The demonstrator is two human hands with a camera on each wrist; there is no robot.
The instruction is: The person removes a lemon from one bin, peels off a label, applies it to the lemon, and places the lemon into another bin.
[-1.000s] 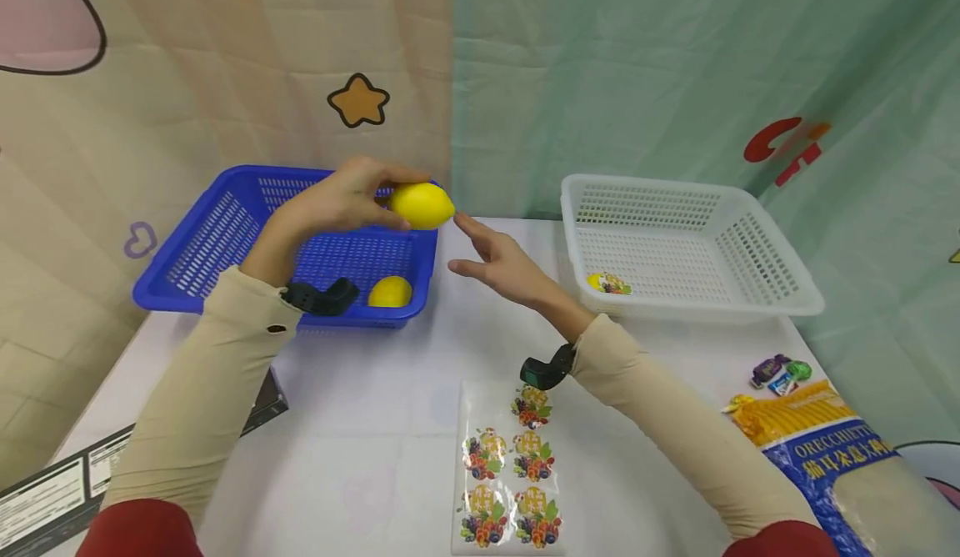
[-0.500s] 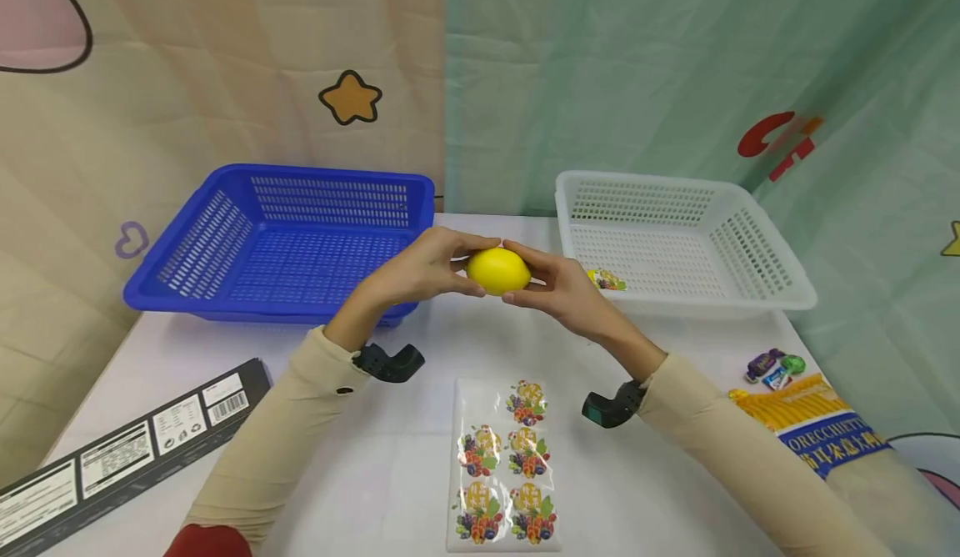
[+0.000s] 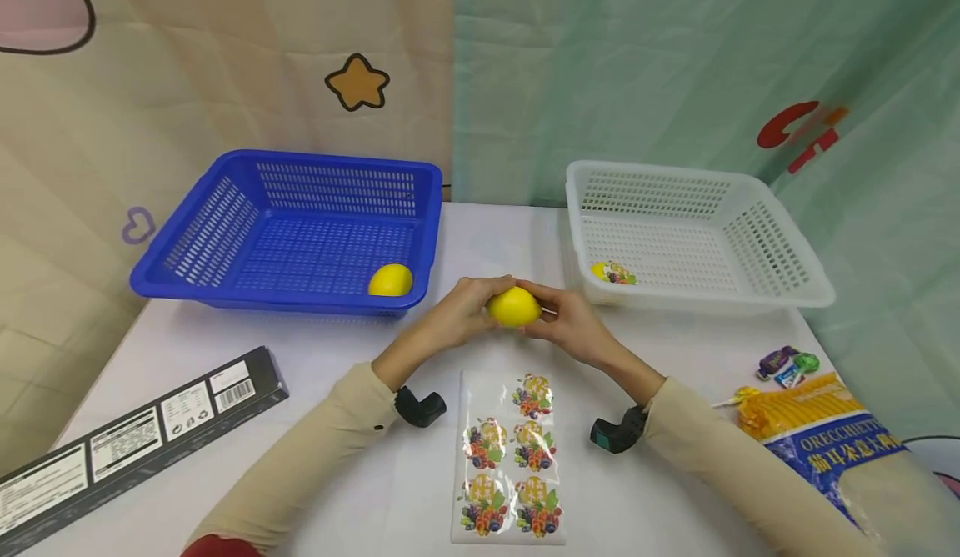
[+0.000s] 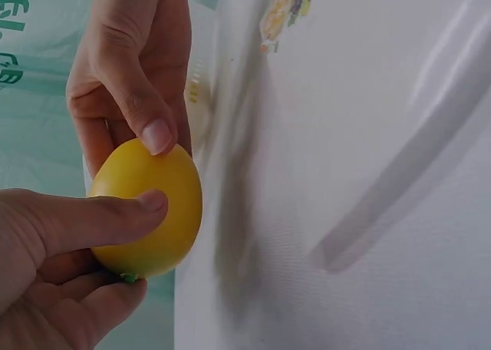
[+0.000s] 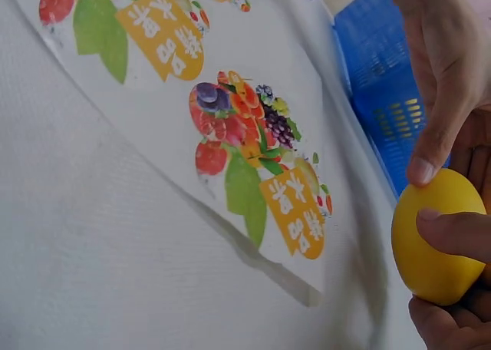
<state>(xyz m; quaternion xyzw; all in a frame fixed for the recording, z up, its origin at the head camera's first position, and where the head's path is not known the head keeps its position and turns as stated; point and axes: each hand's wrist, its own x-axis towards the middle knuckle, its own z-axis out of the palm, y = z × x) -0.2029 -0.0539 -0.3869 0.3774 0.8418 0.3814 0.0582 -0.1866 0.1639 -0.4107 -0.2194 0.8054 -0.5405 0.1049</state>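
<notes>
A yellow lemon (image 3: pixel 514 308) is held between both hands over the middle of the table, behind the sticker sheet. My left hand (image 3: pixel 459 315) grips one end of it, its thumb lying along the peel in the left wrist view. My right hand (image 3: pixel 573 323) pinches the other end, with the thumb (image 5: pixel 433 146) on the skin. A small green stem tip (image 4: pixel 129 277) shows near the left fingers. The sheet of fruit stickers (image 3: pixel 472 390) lies flat in front of the hands, with one place at its upper left bare.
At the back left stands a blue basket (image 3: pixel 300 300) with one lemon (image 3: pixel 391 280) inside. A white basket (image 3: pixel 697 300) at the back right holds a stickered lemon (image 3: pixel 609 273). A long black box (image 3: pixel 150 432) lies left; wrapped candies (image 3: pixel 787 365) and a pasta bag (image 3: pixel 832 440) lie right.
My left hand has brought the lemon from over the blue basket to the middle. My right hand has taken hold of its other end, and both have come lower and nearer.
</notes>
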